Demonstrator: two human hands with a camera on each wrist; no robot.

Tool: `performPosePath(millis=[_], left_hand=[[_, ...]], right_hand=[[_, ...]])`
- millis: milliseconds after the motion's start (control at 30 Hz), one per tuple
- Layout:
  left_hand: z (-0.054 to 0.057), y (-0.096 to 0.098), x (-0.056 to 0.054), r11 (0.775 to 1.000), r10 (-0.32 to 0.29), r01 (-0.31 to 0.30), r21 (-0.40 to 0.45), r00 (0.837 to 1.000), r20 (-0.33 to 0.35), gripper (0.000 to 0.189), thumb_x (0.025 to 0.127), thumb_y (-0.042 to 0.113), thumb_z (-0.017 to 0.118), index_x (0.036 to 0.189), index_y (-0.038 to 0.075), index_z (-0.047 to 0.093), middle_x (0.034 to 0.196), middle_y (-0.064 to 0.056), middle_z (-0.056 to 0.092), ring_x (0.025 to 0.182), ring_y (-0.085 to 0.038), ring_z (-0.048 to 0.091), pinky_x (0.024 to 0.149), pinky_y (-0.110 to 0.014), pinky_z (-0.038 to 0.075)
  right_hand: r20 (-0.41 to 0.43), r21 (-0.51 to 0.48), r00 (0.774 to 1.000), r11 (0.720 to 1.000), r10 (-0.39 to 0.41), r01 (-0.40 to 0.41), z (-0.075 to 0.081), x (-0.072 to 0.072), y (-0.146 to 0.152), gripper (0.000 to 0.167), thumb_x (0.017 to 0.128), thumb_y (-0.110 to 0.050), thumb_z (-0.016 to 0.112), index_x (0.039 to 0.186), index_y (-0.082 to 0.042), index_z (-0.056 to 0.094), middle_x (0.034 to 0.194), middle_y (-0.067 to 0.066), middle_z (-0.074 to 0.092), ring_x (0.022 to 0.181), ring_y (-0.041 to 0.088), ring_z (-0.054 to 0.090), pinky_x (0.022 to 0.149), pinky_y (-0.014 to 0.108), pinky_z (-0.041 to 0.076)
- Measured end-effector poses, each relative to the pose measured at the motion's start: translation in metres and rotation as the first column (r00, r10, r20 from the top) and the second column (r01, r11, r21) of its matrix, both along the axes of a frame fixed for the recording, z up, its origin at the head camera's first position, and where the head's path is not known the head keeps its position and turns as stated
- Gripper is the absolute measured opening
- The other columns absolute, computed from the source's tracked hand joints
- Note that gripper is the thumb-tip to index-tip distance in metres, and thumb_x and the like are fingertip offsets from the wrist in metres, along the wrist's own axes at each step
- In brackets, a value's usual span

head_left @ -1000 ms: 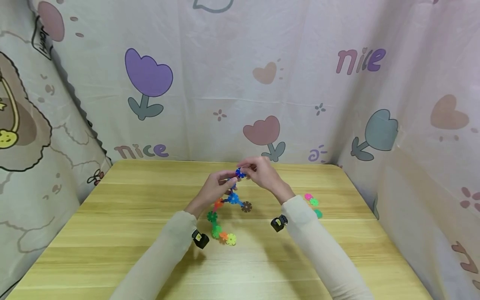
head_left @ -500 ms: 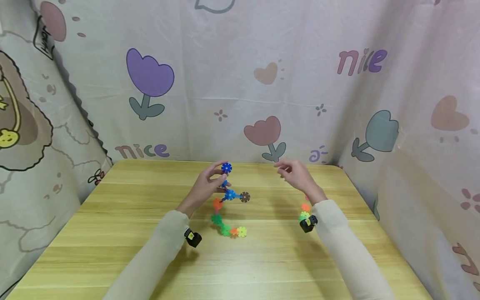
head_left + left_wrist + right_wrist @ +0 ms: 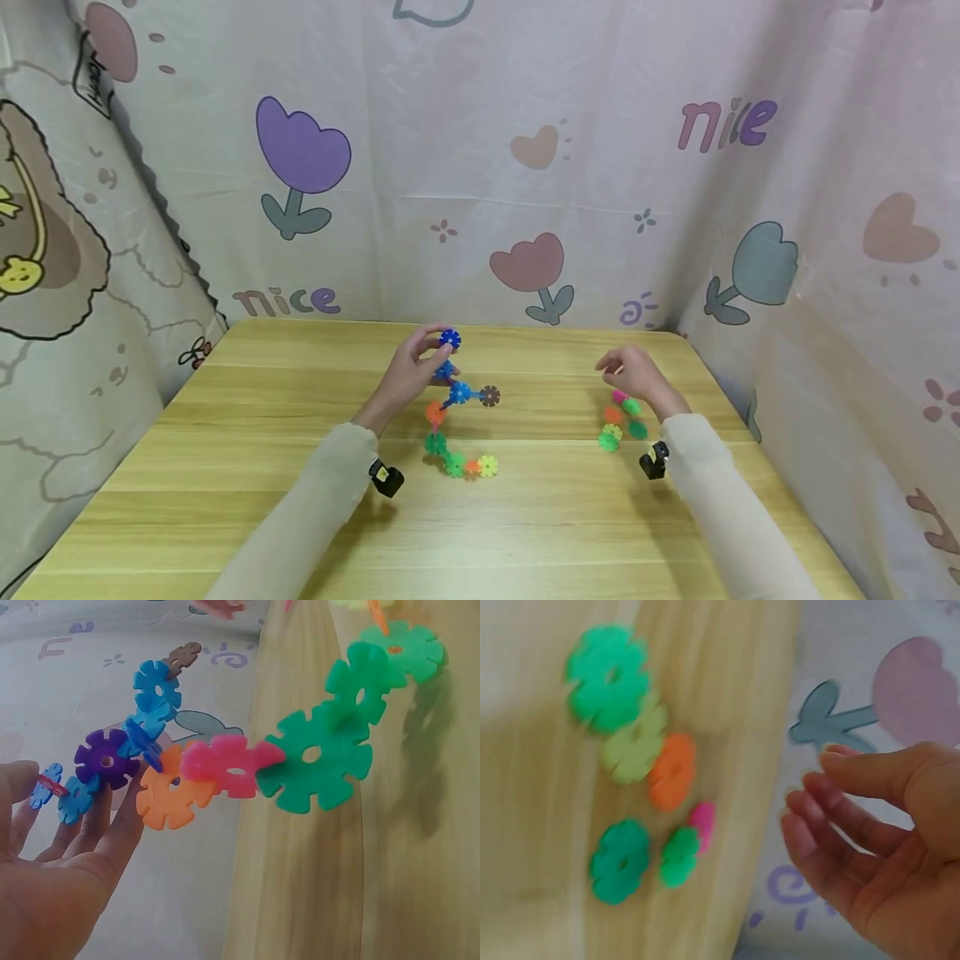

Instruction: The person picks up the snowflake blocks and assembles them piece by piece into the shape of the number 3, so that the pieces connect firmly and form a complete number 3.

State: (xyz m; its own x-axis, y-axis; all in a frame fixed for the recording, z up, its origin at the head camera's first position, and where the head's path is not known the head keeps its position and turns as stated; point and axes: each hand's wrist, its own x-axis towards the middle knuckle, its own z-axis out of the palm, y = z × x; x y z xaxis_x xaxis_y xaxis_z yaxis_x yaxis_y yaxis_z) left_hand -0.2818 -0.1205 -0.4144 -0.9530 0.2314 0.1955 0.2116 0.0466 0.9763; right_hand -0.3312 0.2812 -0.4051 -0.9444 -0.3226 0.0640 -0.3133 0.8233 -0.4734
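Note:
In the head view my left hand point(image 3: 408, 367) pinches the upper part of a chain of interlocking plastic snowflake discs point(image 3: 460, 392). A dark blue disc point(image 3: 450, 338) tops the chain at the fingertips, and a brown disc point(image 3: 490, 396) branches off to the right. Below hang orange and green discs, curving round to a yellow one point(image 3: 488, 466). The left wrist view shows a purple disc point(image 3: 106, 760) against the fingers and a pink disc point(image 3: 234, 766) linking orange to green. My right hand point(image 3: 633, 372), fingers loosely bent and holding nothing, hovers just beyond the loose discs point(image 3: 673, 772).
Loose discs lie on the wooden table point(image 3: 540, 517) at the right: pink point(image 3: 619, 397), orange point(image 3: 613, 414), a yellow one point(image 3: 612, 431) and several green. Patterned curtains point(image 3: 420, 150) hang behind the table and along both sides.
My right hand has let go of the dark blue disc and moved right, over toward the loose discs. My left hand has shifted slightly left with the chain.

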Motion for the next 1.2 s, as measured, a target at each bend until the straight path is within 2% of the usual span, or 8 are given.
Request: performPosePath(millis=[267,400,567,733,867,967,1167,1200], left_hand=[[0.001,0.006,0.001,0.999,-0.004,0.005,0.047,1.000,-0.006,0.035,0.108,0.019,0.055,0.141,0.011,0.051,0.118,-0.015,0.060,0.088,-0.029,0.076,0.087,-0.052,0.062],[0.002,0.007,0.001,0.998,-0.001,0.002,0.062,1.000,-0.014,0.031,0.107,0.019,0.056,0.138,0.013,0.054,0.118,-0.016,0.060,0.084,-0.023,0.076,0.084,-0.045,0.064],[0.002,0.008,0.001,0.997,-0.012,0.014,0.076,1.000,-0.026,0.033,0.108,0.015,0.055,0.139,0.008,0.053,0.120,-0.021,0.060,0.082,-0.019,0.075,0.081,-0.037,0.064],[0.005,0.010,0.002,0.996,-0.009,0.012,0.085,1.000,-0.029,0.035,0.107,0.011,0.055,0.140,0.000,0.050,0.109,-0.007,0.066,0.080,-0.015,0.073,0.081,-0.039,0.065],[0.007,0.011,0.003,0.996,0.002,-0.001,0.092,1.000,-0.016,0.032,0.107,0.012,0.056,0.135,-0.003,0.051,0.106,-0.001,0.068,0.081,-0.017,0.073,0.079,-0.037,0.065],[0.007,0.011,0.003,0.996,0.015,-0.014,0.091,1.000,-0.007,0.027,0.107,0.012,0.055,0.131,-0.001,0.053,0.109,-0.006,0.068,0.082,-0.017,0.073,0.079,-0.035,0.064],[0.006,0.012,0.003,0.995,0.012,-0.011,0.094,1.000,-0.016,0.026,0.109,0.014,0.052,0.129,-0.002,0.055,0.108,-0.008,0.068,0.082,-0.011,0.074,0.075,-0.028,0.063],[0.007,0.012,0.004,0.995,0.007,-0.006,0.098,1.000,-0.018,0.027,0.109,0.013,0.052,0.130,-0.003,0.054,0.109,-0.011,0.068,0.082,-0.011,0.074,0.074,-0.028,0.063]], right_hand=[[0.140,0.096,0.985,0.991,-0.102,0.089,-0.019,0.005,0.027,0.025,0.085,0.001,0.078,0.109,0.008,0.071,0.107,0.026,0.072,0.098,0.039,0.068,0.091,0.054,0.057],[0.179,0.121,0.973,0.984,-0.148,0.128,-0.026,0.007,0.035,0.026,0.085,0.002,0.077,0.110,0.006,0.071,0.110,0.026,0.071,0.100,0.038,0.067,0.093,0.054,0.056],[0.189,0.116,0.968,0.983,-0.164,0.144,-0.031,0.007,0.041,0.024,0.084,0.005,0.076,0.108,0.005,0.071,0.109,0.024,0.071,0.098,0.036,0.067,0.091,0.052,0.057],[0.170,0.085,0.973,0.986,-0.156,0.143,-0.033,0.005,0.043,0.016,0.085,0.003,0.077,0.101,0.003,0.073,0.102,0.021,0.071,0.092,0.032,0.065,0.084,0.047,0.056],[0.153,-0.001,0.978,0.990,-0.141,0.143,-0.030,0.002,0.039,0.012,0.087,0.003,0.075,0.099,0.005,0.072,0.082,0.015,0.072,0.072,0.021,0.066,0.069,0.033,0.054],[0.115,-0.066,0.987,0.990,-0.116,0.124,-0.023,0.000,0.030,0.014,0.088,0.003,0.074,0.101,0.007,0.072,0.074,0.014,0.071,0.064,0.020,0.068,0.063,0.028,0.053],[0.091,-0.162,0.993,0.982,-0.080,0.093,0.003,0.000,0.002,0.021,0.095,0.003,0.065,0.115,0.007,0.070,0.093,0.020,0.071,0.079,0.028,0.073,0.075,0.041,0.062],[0.088,-0.176,0.994,0.981,-0.071,0.085,0.008,0.000,-0.004,0.021,0.096,0.002,0.064,0.116,0.007,0.070,0.095,0.021,0.071,0.080,0.027,0.073,0.076,0.041,0.062]])
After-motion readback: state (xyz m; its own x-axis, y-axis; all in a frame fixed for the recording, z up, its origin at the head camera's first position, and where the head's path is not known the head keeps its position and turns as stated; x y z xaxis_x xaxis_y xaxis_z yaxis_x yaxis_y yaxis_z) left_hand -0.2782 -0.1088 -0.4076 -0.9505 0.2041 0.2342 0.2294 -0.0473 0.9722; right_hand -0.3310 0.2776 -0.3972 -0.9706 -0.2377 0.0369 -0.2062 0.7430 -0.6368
